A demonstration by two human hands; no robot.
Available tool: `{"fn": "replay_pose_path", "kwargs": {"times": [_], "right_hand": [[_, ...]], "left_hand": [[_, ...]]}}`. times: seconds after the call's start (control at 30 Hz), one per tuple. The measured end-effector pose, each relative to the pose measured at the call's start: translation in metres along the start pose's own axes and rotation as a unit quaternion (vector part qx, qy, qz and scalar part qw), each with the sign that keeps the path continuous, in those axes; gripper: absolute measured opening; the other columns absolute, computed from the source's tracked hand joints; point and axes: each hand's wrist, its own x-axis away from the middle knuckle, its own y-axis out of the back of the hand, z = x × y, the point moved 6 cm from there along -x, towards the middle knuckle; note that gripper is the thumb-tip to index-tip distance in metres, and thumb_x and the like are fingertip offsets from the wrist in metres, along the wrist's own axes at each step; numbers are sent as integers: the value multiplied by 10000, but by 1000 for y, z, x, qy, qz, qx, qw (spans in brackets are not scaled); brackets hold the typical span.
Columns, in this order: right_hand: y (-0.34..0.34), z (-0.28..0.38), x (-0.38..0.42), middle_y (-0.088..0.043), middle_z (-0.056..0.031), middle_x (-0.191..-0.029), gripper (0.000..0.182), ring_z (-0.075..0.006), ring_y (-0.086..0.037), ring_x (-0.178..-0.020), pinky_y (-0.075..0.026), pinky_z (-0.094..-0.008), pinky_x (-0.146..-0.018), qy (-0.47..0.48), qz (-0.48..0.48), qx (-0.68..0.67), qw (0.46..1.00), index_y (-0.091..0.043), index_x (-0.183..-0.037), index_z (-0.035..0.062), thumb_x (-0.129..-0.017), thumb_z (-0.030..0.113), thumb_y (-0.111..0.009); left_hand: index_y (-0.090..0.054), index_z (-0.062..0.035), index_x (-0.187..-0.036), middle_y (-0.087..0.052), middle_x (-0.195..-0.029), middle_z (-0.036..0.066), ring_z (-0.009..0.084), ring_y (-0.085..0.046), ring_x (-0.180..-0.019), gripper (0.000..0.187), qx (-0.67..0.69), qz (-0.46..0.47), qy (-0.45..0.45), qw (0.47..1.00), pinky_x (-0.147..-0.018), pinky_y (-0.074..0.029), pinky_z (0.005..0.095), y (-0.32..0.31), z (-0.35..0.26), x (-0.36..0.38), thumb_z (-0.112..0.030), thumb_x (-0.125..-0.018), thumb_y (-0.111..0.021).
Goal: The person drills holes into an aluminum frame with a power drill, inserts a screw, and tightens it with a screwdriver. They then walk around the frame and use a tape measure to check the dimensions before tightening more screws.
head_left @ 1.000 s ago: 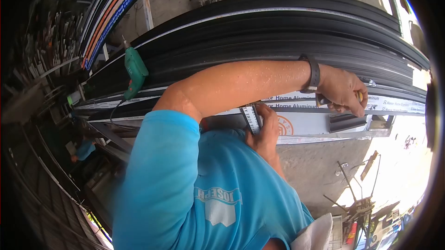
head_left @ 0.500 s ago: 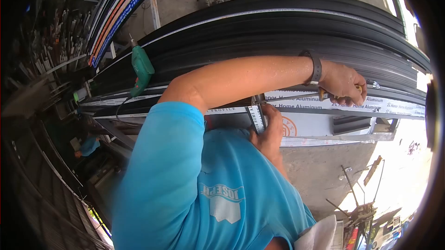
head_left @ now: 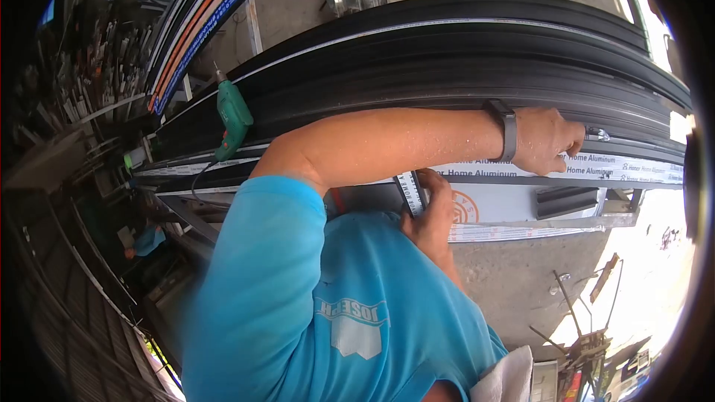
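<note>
My left hand [head_left: 551, 141], with a dark watch on the wrist, reaches across to the right over the long aluminum profiles [head_left: 521, 169] with printed white film. Its fingers are curled down; what they hold, if anything, is hidden. Just past its knuckles lies a small dark and shiny object [head_left: 597, 134], too small to name. Close to my body, my right hand [head_left: 432, 208] is closed around a short aluminum profile piece [head_left: 410, 193] with lettered film. That piece is tilted, and my left forearm hides its upper end.
Black profiles [head_left: 447, 52] stretch across the bench. A green drill [head_left: 234, 115] lies on them at left. A short dark profile [head_left: 567, 203] rests on a white sheet [head_left: 499, 202] at right. Scrap strips [head_left: 97, 81] stand at far left, a metal stand [head_left: 588, 346] at lower right.
My left hand has turned and shifted slightly; the yellow-handled tool with a long thin shaft seen in it earlier no longer shows. My right hand keeps its grip on the profile piece.
</note>
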Motion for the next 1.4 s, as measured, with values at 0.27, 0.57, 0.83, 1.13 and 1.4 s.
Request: {"fn": "replay_pose_path", "kwargs": {"times": [0.27,0.57,0.83,1.13,1.4], "right_hand": [[2,-1,2,-629,-200,-1281,700,-413,-599,-1154,-434,-507,-1005,32,-28,7,999,-523,-1278,25,-610,-47,-719],[0,-7,5,-625,-207,-1109,627,-418,-614,-1035,-492,-490,-914,12,-19,35,999,-537,-1279,0,-683,-31,-733],[24,25,19,-623,-248,-1196,664,-332,-601,-1172,-478,-429,-1004,123,-54,-2,991,-466,-1384,-71,-849,163,-783],[-19,-10,78,-640,-212,-1164,553,-278,-624,-1100,-506,-376,-917,33,80,-29,996,-505,-1336,-57,-809,35,-644],[-74,-85,130,-655,-179,-1136,522,-231,-645,-1036,-531,-328,-840,-154,362,-131,910,-541,-1294,-45,-773,-78,-521]], "left_hand": [[-563,-140,-1299,-616,-779,55,86,-576,-575,499,193,110,149,964,-489,-419,252,-13,26,4,-334,-897,-787],[-563,-55,-1301,-574,-724,-1,85,-553,-579,478,133,-197,-71,969,-501,-453,262,92,-84,20,-289,-933,-758],[-506,-52,-1358,-669,-1117,187,346,-672,-1129,499,6,-85,-193,977,-945,-533,490,-14,-144,266,-113,-918,-734],[-608,5,-1175,-601,-1171,224,420,-591,-1116,585,-266,-327,-299,856,-935,-498,539,-176,37,299,-367,-782,-831],[-580,-49,-1187,-572,-1196,177,404,-577,-1135,478,-196,-487,-253,813,-959,-494,496,-143,18,504,-154,-796,-834]]}}
